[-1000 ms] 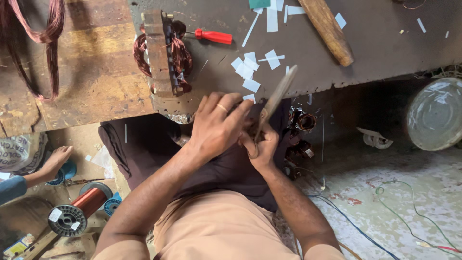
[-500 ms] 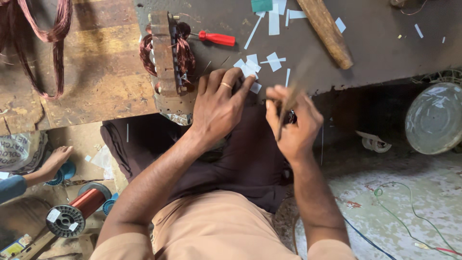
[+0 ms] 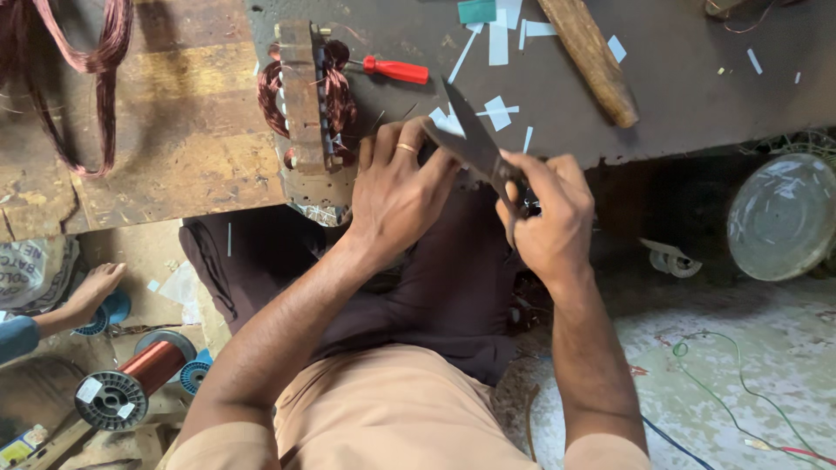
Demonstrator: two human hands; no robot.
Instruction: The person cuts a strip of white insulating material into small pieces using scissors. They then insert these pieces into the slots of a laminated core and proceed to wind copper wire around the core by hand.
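My right hand grips the handles of a pair of dark metal scissors, whose blades point up and to the left over the dark bench edge. My left hand, with a ring on one finger, is curled right beside the blades, its fingertips touching the lower blade. Whatever it pinches there is hidden. Small white paper strips lie on the bench just beyond the blades. A motor stator with copper windings stands on the bench to the left of my left hand.
A red-handled screwdriver and a wooden handle lie on the dark bench. A hank of copper wire hangs at far left. On the floor are a copper wire spool, another person's foot and a metal bowl.
My hands have separated and lifted toward the bench edge. The scissors swung from pointing up-right to pointing up-left, with my right hand moving out to the right.
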